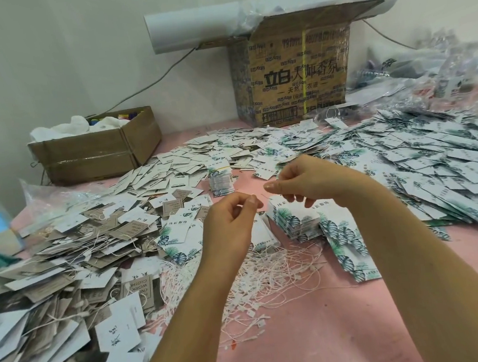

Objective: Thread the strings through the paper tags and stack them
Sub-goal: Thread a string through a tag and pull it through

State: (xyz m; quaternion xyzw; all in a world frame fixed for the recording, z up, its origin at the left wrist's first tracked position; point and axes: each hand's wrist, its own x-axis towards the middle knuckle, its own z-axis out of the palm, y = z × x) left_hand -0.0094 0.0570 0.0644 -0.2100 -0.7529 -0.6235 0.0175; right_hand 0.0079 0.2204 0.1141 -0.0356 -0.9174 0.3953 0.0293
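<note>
Paper tags: leaf-print stack [291, 222] at frame centre, just under the right hand; more leaf tags [424, 161] spread over the right side.
String [265, 196]: I make out a faint thread between the two hands at centre; very thin.
Left hand [230, 220]: fingers curled, thumb and forefinger pinching the string, as far as I see.
Right hand [306, 185]: same pinch, other fingers loosely bent.
Loose strings [271, 274]: white tangle, lower centre, on pink table [336, 332].
Grey-and-white tags [63, 258]: heap, left.
Cartons: large carton [294, 71] upper centre; small carton [95, 148] upper left.
</note>
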